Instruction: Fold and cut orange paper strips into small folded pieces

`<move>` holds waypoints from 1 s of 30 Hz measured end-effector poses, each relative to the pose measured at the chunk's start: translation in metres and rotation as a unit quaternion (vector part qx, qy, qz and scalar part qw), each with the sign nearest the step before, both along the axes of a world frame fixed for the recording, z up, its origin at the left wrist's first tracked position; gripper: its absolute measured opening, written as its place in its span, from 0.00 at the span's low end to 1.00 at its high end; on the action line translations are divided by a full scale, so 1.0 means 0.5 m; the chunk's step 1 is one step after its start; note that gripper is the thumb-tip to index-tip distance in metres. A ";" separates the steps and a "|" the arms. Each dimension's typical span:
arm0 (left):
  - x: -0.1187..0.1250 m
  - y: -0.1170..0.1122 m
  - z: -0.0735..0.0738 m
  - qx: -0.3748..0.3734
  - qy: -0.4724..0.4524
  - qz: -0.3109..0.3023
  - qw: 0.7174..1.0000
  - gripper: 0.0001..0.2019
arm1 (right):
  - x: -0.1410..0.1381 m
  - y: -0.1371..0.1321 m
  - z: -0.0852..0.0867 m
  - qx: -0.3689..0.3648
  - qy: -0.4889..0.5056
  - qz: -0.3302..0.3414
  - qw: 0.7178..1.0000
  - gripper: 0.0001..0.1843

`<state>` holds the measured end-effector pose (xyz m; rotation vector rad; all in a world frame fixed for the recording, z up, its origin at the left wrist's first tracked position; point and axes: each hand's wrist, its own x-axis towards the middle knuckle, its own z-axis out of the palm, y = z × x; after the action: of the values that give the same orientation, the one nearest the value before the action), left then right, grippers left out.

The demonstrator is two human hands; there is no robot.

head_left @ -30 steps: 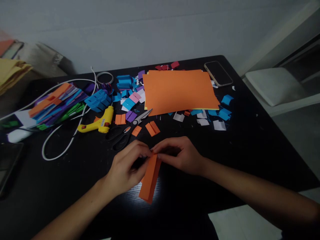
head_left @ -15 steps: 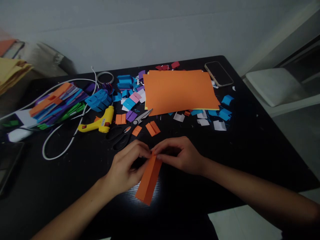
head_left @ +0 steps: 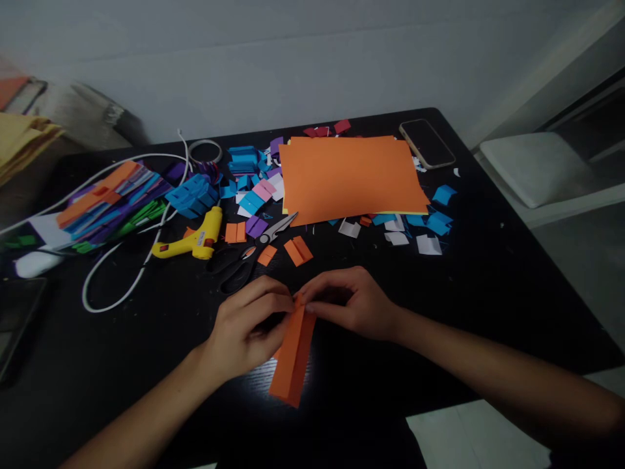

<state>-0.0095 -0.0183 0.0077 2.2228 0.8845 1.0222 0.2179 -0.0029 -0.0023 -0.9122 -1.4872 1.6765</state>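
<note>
A folded orange paper strip (head_left: pixel 293 358) hangs over the black table (head_left: pixel 488 293), its top end pinched between both hands. My left hand (head_left: pixel 247 329) grips the strip's upper left edge with closed fingers. My right hand (head_left: pixel 349 303) pinches the same top end from the right. Just beyond the hands lie black-handled scissors (head_left: pixel 244 260) and small folded orange pieces (head_left: pixel 297 251).
A large orange sheet (head_left: pixel 349 176) lies at the table's middle back, a phone (head_left: pixel 427 143) beside it. A yellow glue gun (head_left: pixel 193 238), white cable (head_left: pixel 122 286), blue, purple and white paper scraps (head_left: pixel 244 192) and stacked coloured strips (head_left: pixel 107 198) fill the left. A white chair (head_left: pixel 537 166) stands right.
The strip's lower end swung slightly left, then back to the right. Both hands stay at its top end, fingers shifting a little.
</note>
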 end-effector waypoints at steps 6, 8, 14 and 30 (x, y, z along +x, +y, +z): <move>-0.002 0.001 -0.004 -0.002 -0.003 -0.008 1.000 0.10 | 0.002 -0.001 -0.002 -0.010 0.000 0.013 1.000 0.06; -0.002 0.001 -0.004 -0.005 -0.004 -0.009 1.000 0.09 | 0.001 -0.001 -0.002 -0.009 -0.001 0.013 1.000 0.06; -0.004 0.002 -0.002 -0.005 -0.006 -0.014 1.000 0.10 | 0.001 0.001 -0.003 -0.012 0.002 0.010 1.000 0.05; 0.000 0.000 0.013 0.002 0.004 -0.045 0.999 0.15 | 0.002 0.001 -0.003 -0.054 0.018 -0.008 0.998 0.14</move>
<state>-0.0095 -0.0183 0.0140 2.2497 0.7796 0.9750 0.2189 -0.0023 -0.0035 -0.9449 -1.3723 1.7663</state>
